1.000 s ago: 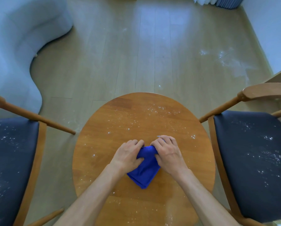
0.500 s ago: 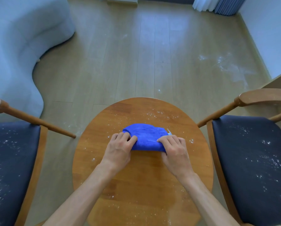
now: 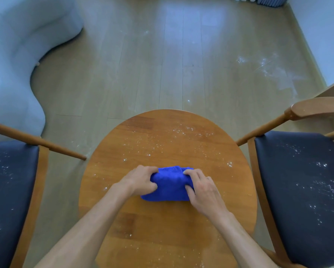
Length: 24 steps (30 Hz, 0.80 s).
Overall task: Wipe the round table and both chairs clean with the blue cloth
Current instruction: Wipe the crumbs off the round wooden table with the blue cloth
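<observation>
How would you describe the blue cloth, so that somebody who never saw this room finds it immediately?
Look at the round wooden table between the two dark-seated chairs. Near its middle, the left hand and the right hand grip a bunched blue cloth from both sides. It is the only vivid blue, soft thing on the table; around it lie only white crumbs.

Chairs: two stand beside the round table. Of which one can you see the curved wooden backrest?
The chair on the person's right: its curved wooden backrest shows above the dark seat. The left chair shows only a straight rail and its seat.
</observation>
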Each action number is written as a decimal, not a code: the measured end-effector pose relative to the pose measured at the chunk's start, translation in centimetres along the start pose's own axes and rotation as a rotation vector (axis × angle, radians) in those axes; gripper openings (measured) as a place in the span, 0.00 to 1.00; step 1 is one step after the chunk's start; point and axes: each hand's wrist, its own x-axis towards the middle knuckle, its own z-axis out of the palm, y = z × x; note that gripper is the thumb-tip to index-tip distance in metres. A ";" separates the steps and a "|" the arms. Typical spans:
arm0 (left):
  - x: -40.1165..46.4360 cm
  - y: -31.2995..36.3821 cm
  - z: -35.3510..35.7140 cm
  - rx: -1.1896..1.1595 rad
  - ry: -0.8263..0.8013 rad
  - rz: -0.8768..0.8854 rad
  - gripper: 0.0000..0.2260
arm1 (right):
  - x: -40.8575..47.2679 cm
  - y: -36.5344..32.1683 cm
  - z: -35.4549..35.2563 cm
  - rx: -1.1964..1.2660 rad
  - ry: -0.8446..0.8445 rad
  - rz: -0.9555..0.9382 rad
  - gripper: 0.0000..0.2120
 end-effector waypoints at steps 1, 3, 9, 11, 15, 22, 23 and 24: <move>0.5 -0.2 -0.4 -0.036 0.026 -0.029 0.05 | 0.8 -0.1 0.1 -0.020 0.028 -0.002 0.14; 1.2 -0.5 -0.6 -0.080 0.071 -0.079 0.10 | 2.1 -0.1 0.6 -0.094 0.066 0.002 0.15; 2.3 -2.2 1.9 0.007 0.266 -0.105 0.16 | 3.4 0.0 2.3 -0.244 -0.018 -0.154 0.24; 2.5 -2.6 2.7 0.044 0.331 -0.123 0.16 | 3.3 0.1 3.3 -0.237 -0.149 -0.210 0.28; 2.6 -3.0 3.8 0.135 0.371 -0.182 0.15 | 3.5 -0.4 5.3 -0.271 -0.328 -0.145 0.37; 0.9 -3.2 4.8 -0.010 0.363 -0.269 0.20 | 2.5 -2.5 6.7 -0.414 -0.139 -0.105 0.29; 0.6 -3.1 4.8 -0.082 0.359 -0.297 0.20 | 2.4 -2.9 6.9 -0.430 -0.120 -0.098 0.26; 0.3 -3.0 4.7 -0.140 0.350 -0.322 0.20 | 2.3 -3.3 6.8 -0.436 -0.112 -0.076 0.25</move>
